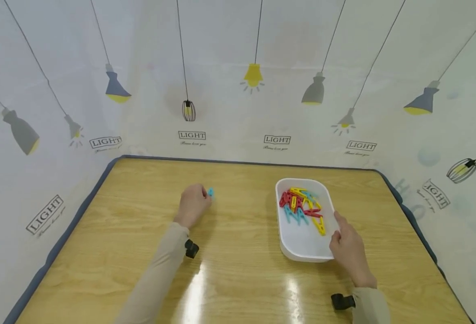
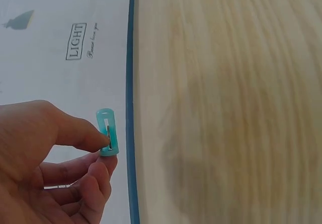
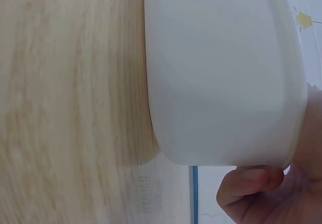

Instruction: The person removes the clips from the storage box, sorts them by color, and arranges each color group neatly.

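Note:
Between thumb and fingertips, my left hand point(image 1: 192, 205) pinches a light blue clothespin point(image 2: 107, 133) above the left middle of the table. Its metal spring shows in the left wrist view. On the right side, my right hand point(image 1: 349, 245) grips the right rim of a white plastic tub point(image 1: 307, 257), thumb on the rim and fingers around the outside wall. Red, yellow and blue clothespins point(image 1: 298, 204) lie in a loose pile toward the tub's far end. The right wrist view shows the tub's outer wall point(image 3: 221, 83) and curled fingers point(image 3: 249, 181) beneath its rim.
The wood-grain table point(image 1: 238, 279) has a dark blue edge at the back and sides. A white curtain point(image 1: 222, 54) printed with hanging lamps surrounds it. A black wrist camera is on the left sleeve point(image 1: 191, 248), another on the right sleeve point(image 1: 342, 301).

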A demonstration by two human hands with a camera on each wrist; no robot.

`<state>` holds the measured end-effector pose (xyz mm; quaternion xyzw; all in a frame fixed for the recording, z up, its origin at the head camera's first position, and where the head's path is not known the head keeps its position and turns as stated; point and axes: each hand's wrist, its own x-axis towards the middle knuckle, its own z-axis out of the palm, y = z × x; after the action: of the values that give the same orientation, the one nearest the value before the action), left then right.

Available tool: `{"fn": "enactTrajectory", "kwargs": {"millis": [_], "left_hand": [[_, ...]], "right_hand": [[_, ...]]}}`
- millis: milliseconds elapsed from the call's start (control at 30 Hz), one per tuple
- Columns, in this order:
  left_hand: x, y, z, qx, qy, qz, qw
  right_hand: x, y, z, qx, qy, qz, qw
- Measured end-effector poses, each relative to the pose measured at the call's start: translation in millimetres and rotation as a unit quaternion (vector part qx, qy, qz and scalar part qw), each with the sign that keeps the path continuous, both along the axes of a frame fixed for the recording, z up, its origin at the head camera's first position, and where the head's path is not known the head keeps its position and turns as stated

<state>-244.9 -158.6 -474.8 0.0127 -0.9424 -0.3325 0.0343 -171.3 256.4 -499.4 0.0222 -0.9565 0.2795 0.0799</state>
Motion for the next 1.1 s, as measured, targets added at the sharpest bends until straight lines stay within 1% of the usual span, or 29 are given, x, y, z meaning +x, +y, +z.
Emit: {"fn": "enactTrajectory", "kwargs": {"millis": [67, 233, 367, 500, 633, 767, 867, 967, 1100], "left_hand": [[1.9, -7.2, -2.5, 0.0, -0.006, 0.005, 1.0], [3.6, -25.8, -7.5, -0.007, -0.018, 0.02, 0.9996], [4.4, -38.0, -11.3, -0.01, -0.02, 0.021, 0.9995], [4.2, -47.7, -15.8, -0.01, -0.039, 0.026, 0.9988], [3.2, -54.7, -20.6, -0.014, -0.046, 0.029, 0.9984], [2.4, -59.8, -23.5, -0.025, -0.041, 0.029, 0.9984], [2.7, -63.6, -23.8, -0.032, -0.038, 0.035, 0.9982], [3.4, -67.1, -23.5, -0.03, -0.04, 0.038, 0.998], [3.8, -70.6, -26.0, -0.021, -0.05, 0.041, 0.9977]], "right_hand": [[0.2, 1, 0.0, 0.001, 0.002, 0.001, 1.0], [-1.1, 1, 0.2, -0.004, -0.014, 0.002, 0.9999], [-1.0, 1, 0.1, -0.006, -0.017, 0.0, 0.9998], [-0.1, 0, 1.3, -0.004, -0.018, -0.005, 0.9998], [1.0, -1, 3.3, -0.001, -0.014, -0.008, 0.9999], [0.7, -1, 5.0, -0.001, -0.012, -0.007, 0.9999], [0.6, -1, 5.9, -0.002, -0.008, -0.005, 0.9999], [0.9, -2, 6.3, -0.005, -0.008, -0.007, 0.9999], [1.0, -2, 6.1, -0.007, -0.011, -0.008, 0.9999]]}}
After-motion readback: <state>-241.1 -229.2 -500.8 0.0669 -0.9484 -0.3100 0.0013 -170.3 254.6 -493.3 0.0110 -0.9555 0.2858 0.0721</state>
